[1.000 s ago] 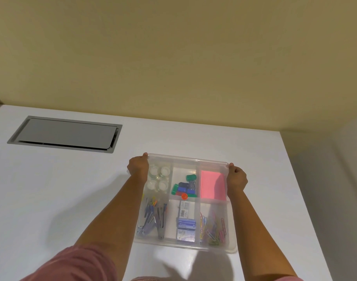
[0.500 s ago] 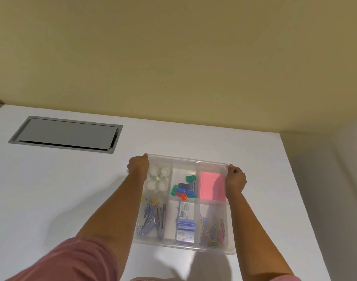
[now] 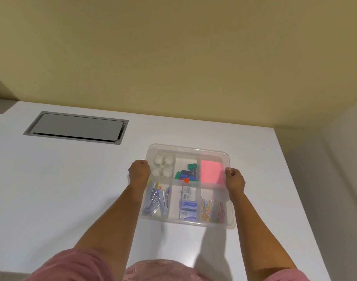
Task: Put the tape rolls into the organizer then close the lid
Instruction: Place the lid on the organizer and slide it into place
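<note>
The clear plastic organizer (image 3: pixel 231 223) lies on the white table, and its translucent lid (image 3: pixel 186 157) rests flat over all the compartments. Several clear tape rolls (image 3: pixel 162 166) sit in the far-left compartment, seen through the lid. My left hand (image 3: pixel 139 171) is curled against the organizer's left edge, level with the tape rolls. My right hand (image 3: pixel 235 179) grips the right edge of the lid, thumb on top, beside the pink notes.
Under the lid are pens (image 3: pixel 156 201), staple boxes (image 3: pixel 187 205), coloured paper clips (image 3: pixel 212 209), pink sticky notes (image 3: pixel 212 174) and binder clips (image 3: pixel 186 173). A grey cable hatch (image 3: pixel 74 127) is set into the table at the far left. The table's right edge (image 3: pixel 295 189) is close.
Both hands have slid from the organizer's far corners toward me along its side edges. The organizer now lies a little farther from me in view.
</note>
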`<move>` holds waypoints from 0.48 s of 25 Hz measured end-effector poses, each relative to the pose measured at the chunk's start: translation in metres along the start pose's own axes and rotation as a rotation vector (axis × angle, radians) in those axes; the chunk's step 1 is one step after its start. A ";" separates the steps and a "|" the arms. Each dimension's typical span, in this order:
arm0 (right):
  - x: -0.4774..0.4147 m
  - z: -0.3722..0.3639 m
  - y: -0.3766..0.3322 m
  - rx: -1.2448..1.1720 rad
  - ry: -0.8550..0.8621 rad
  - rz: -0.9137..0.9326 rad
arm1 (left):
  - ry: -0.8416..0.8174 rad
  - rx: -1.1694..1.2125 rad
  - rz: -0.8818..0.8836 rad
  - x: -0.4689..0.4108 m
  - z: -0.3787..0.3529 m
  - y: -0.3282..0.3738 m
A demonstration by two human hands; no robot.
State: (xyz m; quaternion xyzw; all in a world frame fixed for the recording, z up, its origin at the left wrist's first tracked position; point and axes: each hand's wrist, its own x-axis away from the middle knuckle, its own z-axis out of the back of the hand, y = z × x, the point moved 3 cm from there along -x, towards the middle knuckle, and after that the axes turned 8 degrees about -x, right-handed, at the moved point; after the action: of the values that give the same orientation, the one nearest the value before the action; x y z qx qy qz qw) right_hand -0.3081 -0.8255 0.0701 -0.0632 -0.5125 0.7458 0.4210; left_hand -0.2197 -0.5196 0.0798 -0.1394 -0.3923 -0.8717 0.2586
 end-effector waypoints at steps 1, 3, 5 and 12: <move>0.008 0.002 0.006 -0.008 -0.003 0.002 | 0.009 0.016 -0.002 0.007 0.001 -0.006; 0.023 0.007 0.016 -0.018 -0.010 0.002 | 0.018 0.015 -0.006 0.022 0.003 -0.018; 0.037 0.012 0.024 -0.024 -0.004 -0.004 | 0.025 0.011 -0.006 0.033 0.005 -0.029; 0.081 0.027 0.054 -0.066 0.025 -0.019 | 0.051 0.027 -0.009 0.070 0.012 -0.062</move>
State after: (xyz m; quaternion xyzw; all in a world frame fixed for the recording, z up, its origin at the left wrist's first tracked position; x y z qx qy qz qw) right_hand -0.4039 -0.7952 0.0659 -0.0815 -0.5321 0.7237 0.4318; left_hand -0.3124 -0.4996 0.0811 -0.1119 -0.3980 -0.8707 0.2663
